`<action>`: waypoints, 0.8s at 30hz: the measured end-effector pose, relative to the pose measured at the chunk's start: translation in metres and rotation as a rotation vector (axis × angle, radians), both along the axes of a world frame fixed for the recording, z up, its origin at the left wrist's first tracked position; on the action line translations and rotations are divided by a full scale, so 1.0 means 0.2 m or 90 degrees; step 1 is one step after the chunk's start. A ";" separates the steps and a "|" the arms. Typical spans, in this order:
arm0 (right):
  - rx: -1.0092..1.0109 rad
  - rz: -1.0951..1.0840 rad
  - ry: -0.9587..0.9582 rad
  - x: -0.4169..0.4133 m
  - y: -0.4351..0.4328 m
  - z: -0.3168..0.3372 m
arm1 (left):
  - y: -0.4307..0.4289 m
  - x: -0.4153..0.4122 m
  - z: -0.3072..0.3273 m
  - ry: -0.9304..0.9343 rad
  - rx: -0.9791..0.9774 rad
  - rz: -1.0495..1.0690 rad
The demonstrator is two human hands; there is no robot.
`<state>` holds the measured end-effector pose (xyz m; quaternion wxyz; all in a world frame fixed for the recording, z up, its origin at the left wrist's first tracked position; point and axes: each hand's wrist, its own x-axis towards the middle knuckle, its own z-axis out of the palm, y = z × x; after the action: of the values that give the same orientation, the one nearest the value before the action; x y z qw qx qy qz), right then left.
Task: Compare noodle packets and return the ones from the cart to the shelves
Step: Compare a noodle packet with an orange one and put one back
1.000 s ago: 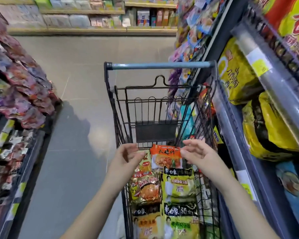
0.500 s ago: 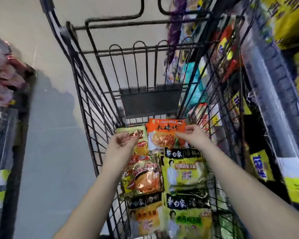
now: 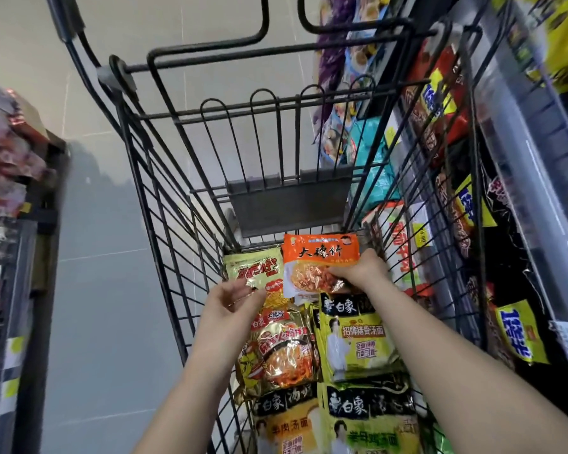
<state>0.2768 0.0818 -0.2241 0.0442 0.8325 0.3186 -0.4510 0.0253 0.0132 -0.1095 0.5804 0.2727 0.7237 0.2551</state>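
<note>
Several noodle packets lie in a black wire cart [image 3: 164, 178]. My right hand [image 3: 361, 273] grips the orange packet [image 3: 318, 257] at the far end of the cart, by its right edge. My left hand [image 3: 233, 301] pinches the lower edge of the gold packet [image 3: 253, 268] beside it. Nearer me lie a gold-and-red packet [image 3: 282, 352] and yellow-green packets [image 3: 358, 345]. More yellow packets [image 3: 368, 424] fill the near end.
Shelves of noodle packets [image 3: 446, 103] run along the right side, touching the cart, with a clear price rail [image 3: 518, 152]. A lower shelf of red snack bags [image 3: 7, 158] stands on the left. Grey floor [image 3: 105, 290] lies between.
My head has tipped down and closer to the cart. Both hands reached in to the far packets; my right hand now grips the orange packet and my left pinches the gold one.
</note>
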 end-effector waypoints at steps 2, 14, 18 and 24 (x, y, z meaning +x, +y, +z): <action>-0.001 -0.045 0.048 -0.01 0.01 -0.01 | -0.01 0.00 0.00 -0.005 -0.002 0.001; 0.034 -0.183 0.271 -0.04 -0.01 0.00 | -0.04 0.00 0.02 -0.014 -0.002 -0.001; 0.046 -0.206 0.322 -0.01 -0.01 0.06 | -0.03 0.01 -0.01 0.013 0.005 0.017; 0.110 -0.267 0.377 0.09 -0.06 0.12 | 0.02 0.04 -0.13 0.056 0.006 0.034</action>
<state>0.2950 0.0696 -0.1997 -0.2136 0.7139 0.1769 -0.6430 0.0339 0.0173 -0.1346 0.5398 0.2673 0.7541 0.2617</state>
